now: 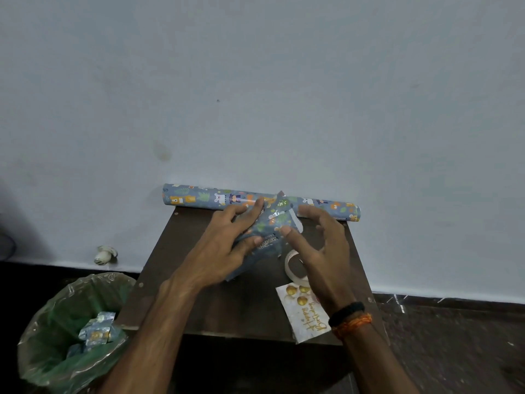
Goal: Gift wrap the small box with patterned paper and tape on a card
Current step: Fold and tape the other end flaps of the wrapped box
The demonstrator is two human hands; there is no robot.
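Observation:
A small box [271, 223] wrapped in blue animal-patterned paper is lifted off the dark brown table [250, 305]. My left hand [227, 245] holds it from the left, fingers over its top and thumb underneath. My right hand [318, 245] presses its thumb on the box's right end, beside a strip of clear tape [295, 221]; the other fingers are spread. The roll of the same paper [199, 198] lies along the table's far edge against the wall. A roll of clear tape [294, 267] and a white birthday card [305, 314] with gold balloons lie under my right wrist.
A bin with a green liner [56, 331] stands on the floor left of the table, with scraps of patterned paper inside. A small white object [103, 255] lies on the floor by the wall. The floor is dark.

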